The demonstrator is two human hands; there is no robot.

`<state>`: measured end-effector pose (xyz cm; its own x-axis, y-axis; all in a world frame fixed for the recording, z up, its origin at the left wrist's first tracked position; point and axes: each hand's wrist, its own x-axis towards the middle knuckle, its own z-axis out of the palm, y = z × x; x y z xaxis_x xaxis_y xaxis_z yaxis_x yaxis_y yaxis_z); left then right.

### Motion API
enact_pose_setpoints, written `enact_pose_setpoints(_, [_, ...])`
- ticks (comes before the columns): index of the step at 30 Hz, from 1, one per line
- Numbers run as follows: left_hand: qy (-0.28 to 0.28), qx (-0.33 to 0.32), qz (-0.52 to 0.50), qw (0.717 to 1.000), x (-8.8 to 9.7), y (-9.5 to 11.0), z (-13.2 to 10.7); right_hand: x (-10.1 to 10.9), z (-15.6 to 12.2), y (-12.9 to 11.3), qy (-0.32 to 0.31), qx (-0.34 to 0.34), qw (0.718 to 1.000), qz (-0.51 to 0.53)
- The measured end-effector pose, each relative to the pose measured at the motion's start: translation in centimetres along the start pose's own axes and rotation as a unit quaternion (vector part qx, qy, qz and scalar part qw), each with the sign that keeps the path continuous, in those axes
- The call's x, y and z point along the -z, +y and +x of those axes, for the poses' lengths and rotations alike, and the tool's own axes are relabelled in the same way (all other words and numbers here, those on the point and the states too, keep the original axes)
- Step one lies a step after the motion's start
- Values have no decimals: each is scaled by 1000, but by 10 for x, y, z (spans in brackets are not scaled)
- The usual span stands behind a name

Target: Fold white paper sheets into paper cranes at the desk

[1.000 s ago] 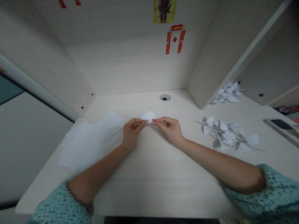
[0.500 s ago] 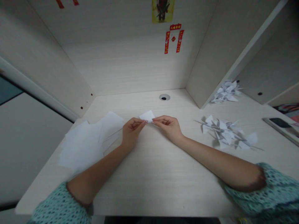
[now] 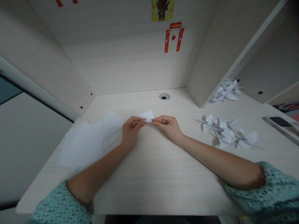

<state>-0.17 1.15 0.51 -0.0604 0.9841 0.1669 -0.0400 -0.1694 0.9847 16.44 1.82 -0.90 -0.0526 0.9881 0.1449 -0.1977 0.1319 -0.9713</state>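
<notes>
A small piece of folded white paper (image 3: pixel 147 115) is held just above or on the desk, between my two hands. My left hand (image 3: pixel 132 127) pinches its near left corner with thumb and fingers. At the near right corner, my right hand (image 3: pixel 168 126) grips it the same way, fingers closed. Several loose white sheets (image 3: pixel 84 144) lie overlapping on the desk just left of my left hand. To the right of my right forearm rests a cluster of folded white paper cranes (image 3: pixel 224 130), their pointed tips sticking out.
Another heap of folded paper (image 3: pixel 227 91) lies beyond the upright divider (image 3: pixel 207 77). A phone-like device (image 3: pixel 281 122) rests at the desk's right. A round cable hole (image 3: pixel 164 96) sits near the back panel, which carries red stickers (image 3: pixel 167 41).
My left fingers have shifted slightly left along the paper's near edge. My right hand keeps its pinch almost unchanged. The whole view has tilted very slightly.
</notes>
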Motion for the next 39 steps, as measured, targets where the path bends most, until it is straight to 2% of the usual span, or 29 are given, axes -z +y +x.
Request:
enact_pose_setpoints(5, [10, -1, -4, 1000, 0, -1, 1, 1, -1, 2, -11, 31, 999, -36])
enact_pose_setpoints(19, [-13, -14, -12, 1000, -1, -1, -1, 0, 2, -3, -4, -34, 999, 29])
enact_pose_setpoints(34, [-2, 16, -4, 1000, -1, 0, -1, -1, 1, -2, -21, -15, 1000, 17])
enact_pose_setpoints(39, [-9, 15, 10, 1000, -1, 0, -1, -1, 2, 0, -16, -31, 999, 25])
